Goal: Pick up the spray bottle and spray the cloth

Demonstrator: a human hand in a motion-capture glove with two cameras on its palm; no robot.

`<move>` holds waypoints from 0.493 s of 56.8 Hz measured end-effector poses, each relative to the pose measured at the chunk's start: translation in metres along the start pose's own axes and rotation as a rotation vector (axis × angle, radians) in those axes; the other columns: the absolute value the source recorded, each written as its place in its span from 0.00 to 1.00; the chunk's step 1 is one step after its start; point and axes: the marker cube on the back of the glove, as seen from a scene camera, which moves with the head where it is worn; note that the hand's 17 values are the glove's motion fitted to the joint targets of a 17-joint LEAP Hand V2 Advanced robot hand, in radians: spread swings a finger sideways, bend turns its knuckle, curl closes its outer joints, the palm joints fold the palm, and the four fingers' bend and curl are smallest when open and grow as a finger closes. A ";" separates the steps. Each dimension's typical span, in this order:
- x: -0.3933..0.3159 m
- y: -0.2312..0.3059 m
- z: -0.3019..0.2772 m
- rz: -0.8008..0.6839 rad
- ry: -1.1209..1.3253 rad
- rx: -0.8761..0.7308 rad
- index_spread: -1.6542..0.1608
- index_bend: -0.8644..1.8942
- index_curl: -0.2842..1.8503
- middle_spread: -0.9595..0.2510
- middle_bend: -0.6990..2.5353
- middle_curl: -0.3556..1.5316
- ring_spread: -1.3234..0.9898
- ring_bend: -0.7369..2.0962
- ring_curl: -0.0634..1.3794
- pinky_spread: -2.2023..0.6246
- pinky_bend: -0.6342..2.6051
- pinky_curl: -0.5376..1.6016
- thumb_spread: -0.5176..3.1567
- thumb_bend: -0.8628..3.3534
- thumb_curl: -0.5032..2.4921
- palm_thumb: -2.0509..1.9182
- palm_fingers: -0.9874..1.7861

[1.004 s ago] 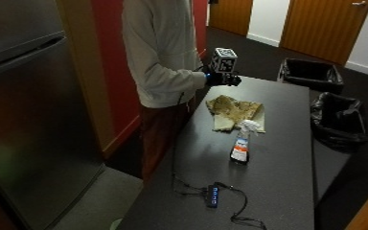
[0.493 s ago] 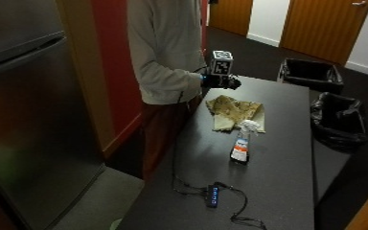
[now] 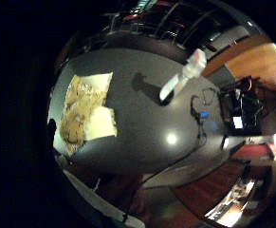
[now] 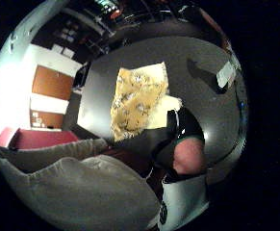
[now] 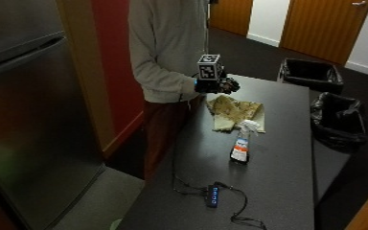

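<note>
A person (image 5: 168,48) stood at the far left edge of the table (image 5: 280,191), the gloved right hand (image 5: 216,85) raised above the tabletop just beyond the cloth (image 5: 235,111). The cloth lay flat on the table's far half. The spray bottle (image 5: 242,142) stood upright on the table, just on the near side of the cloth and apart from it. A cabled USB hub (image 5: 212,196) lay nearer still. Two bins (image 5: 311,74) sat past the table's right side, a refrigerator (image 5: 31,120) well to its left.

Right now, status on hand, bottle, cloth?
Right hand over the table's near end, holding nothing. Spray bottle upright, untouched, beside the cloth. Cable hub past the bottle, not in the way.
</note>
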 end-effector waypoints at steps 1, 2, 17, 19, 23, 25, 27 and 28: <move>0.003 0.000 0.000 0.029 -0.003 0.020 0.70 0.40 0.31 0.72 0.28 0.36 0.55 0.32 0.16 0.84 0.25 0.39 0.41 0.20 0.33 0.75 0.48; 0.007 0.000 0.000 0.057 -0.008 0.040 0.70 0.40 0.31 0.72 0.28 0.36 0.55 0.32 0.16 0.84 0.25 0.39 0.41 0.20 0.33 0.75 0.48; 0.059 -0.001 -0.004 0.335 -0.122 0.289 0.73 0.33 0.25 0.76 0.29 0.37 0.56 0.37 0.21 0.83 0.29 0.42 0.41 0.20 0.33 0.73 0.43; 0.063 -0.001 -0.003 0.359 -0.135 0.310 0.73 0.34 0.25 0.77 0.29 0.37 0.56 0.37 0.21 0.83 0.30 0.42 0.41 0.20 0.33 0.73 0.43; 0.072 -0.002 0.000 0.407 -0.169 0.345 0.73 0.34 0.24 0.77 0.29 0.38 0.56 0.38 0.22 0.83 0.30 0.42 0.41 0.20 0.33 0.73 0.42; 0.077 -0.003 0.002 0.430 -0.183 0.358 0.74 0.34 0.23 0.77 0.29 0.38 0.56 0.38 0.22 0.83 0.31 0.42 0.41 0.20 0.33 0.72 0.42; 0.081 -0.004 0.003 0.451 -0.198 0.370 0.74 0.35 0.23 0.77 0.29 0.38 0.56 0.38 0.23 0.83 0.31 0.42 0.41 0.20 0.33 0.72 0.42; 0.083 -0.005 0.004 0.461 -0.208 0.376 0.74 0.35 0.23 0.77 0.29 0.38 0.56 0.38 0.23 0.83 0.31 0.42 0.41 0.20 0.33 0.72 0.42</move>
